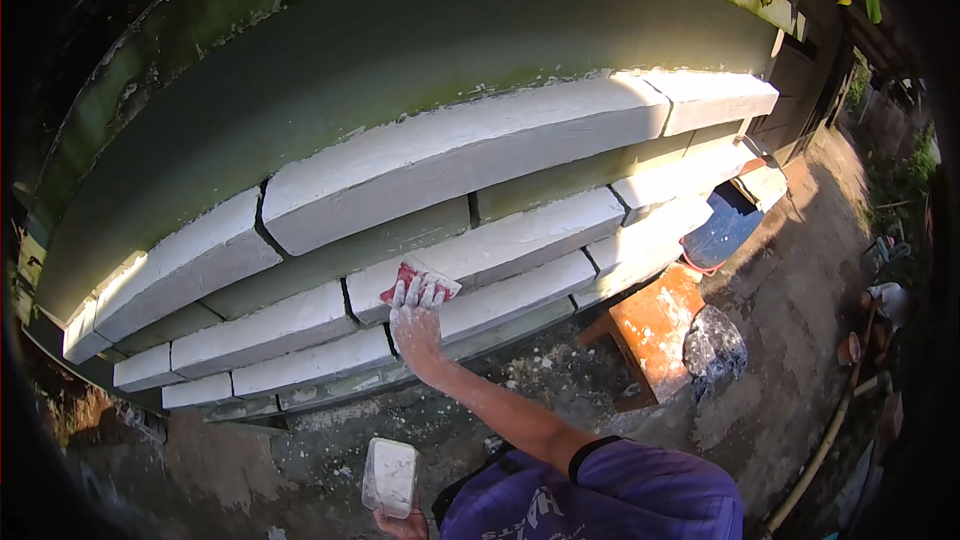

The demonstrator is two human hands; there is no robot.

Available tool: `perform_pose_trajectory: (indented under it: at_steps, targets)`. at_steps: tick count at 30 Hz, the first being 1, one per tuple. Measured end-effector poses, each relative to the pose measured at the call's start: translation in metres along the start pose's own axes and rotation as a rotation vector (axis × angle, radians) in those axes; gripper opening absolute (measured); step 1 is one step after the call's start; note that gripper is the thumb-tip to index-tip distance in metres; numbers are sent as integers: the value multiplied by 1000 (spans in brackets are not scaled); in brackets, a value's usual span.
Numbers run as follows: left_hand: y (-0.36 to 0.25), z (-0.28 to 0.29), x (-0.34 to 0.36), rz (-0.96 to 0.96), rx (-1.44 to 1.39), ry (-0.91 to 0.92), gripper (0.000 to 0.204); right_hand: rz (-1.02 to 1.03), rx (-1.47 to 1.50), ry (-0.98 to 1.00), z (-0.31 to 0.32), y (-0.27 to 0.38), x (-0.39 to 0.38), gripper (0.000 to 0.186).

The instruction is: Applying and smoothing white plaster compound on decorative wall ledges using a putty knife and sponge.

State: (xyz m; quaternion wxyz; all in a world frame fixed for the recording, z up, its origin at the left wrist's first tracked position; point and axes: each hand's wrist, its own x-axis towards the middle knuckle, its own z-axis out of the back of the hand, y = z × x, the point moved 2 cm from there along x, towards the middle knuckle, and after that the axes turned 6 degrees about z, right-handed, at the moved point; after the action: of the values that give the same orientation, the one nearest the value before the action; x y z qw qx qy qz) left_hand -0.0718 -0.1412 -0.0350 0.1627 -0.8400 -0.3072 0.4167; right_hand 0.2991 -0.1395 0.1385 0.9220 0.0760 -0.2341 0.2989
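Observation:
My right hand (416,320), dusted with white, reaches out to the wall. Its fingers are closed on a red and white putty scraper (445,285), whose flat blade rests against a white-coated raised block (510,241) in the middle row. At the lower edge my left hand (402,523) grips a clear plastic tub (390,477) from below. White paste fills much of that tub. Part of the left hand is hidden beneath it.
Rows of white blocks with dark gaps run across the green wall (400,35). At right stand an orange wooden stool (652,330), a crumpled dark plastic bag (714,345) and a blue bucket (722,230). Bamboo poles (818,455) lie farther right; white spatter marks the ground.

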Motion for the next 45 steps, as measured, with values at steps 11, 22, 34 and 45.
perform_pose_trajectory:
  at_steps: [11, 22, 34, 45]
  targets:
    - [-2, -10, -5, -50, -64, 184, 66, 203, 399, -337, 42, -116, -32, 53]
    - [3, -9, -9, -22, -66, 144, 62, 150, 258, -164, -3, -35, -21, 46]
    - [1, 4, -16, -111, -186, 103, 67, 28, 182, -296, -5, -103, -19, 46]
    - [-7, 0, -33, -60, -127, -24, 59, 439, 827, -216, 23, -51, -10, 48]
